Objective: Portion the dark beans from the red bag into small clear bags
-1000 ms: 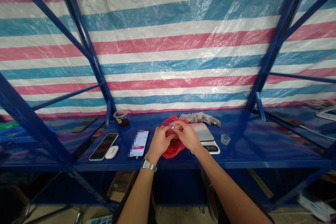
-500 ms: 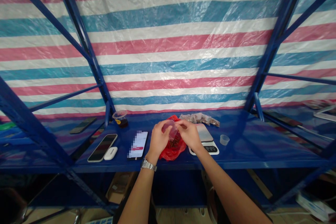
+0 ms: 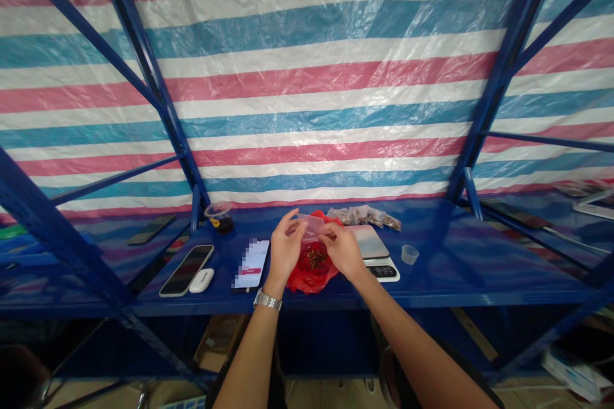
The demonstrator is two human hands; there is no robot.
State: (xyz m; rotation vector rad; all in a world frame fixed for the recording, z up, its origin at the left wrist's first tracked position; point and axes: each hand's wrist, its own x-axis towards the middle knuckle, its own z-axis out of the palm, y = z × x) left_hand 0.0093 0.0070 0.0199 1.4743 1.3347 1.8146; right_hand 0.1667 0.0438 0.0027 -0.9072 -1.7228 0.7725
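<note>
My left hand (image 3: 286, 246), with a metal watch on its wrist, pinches the left edge of a small clear plastic bag (image 3: 313, 226); its index finger is raised. My right hand (image 3: 343, 248) has its thumb and fingers closed on the bag's right edge. The clear bag looks flat, with nothing visible in it. Below it lies an opened red plastic bag (image 3: 307, 280) holding small brown pieces (image 3: 316, 258), too small to name. Just right of it, partly behind my right hand, is a white digital scale (image 3: 374, 243).
Several filled clear packets (image 3: 367, 216) lie behind the scale. A small clear cup (image 3: 409, 255) stands to its right. On the left are a lit phone (image 3: 252, 265), a dark phone (image 3: 187, 270), a white earbud case (image 3: 201, 280) and a cup of dark drink (image 3: 220, 217). Blue posts (image 3: 158, 86) flank the shelf.
The clear bag is now stretched wider and flatter between my hands. My left hand has shifted slightly left and its fingers have lifted, and more of the brown pieces shows.
</note>
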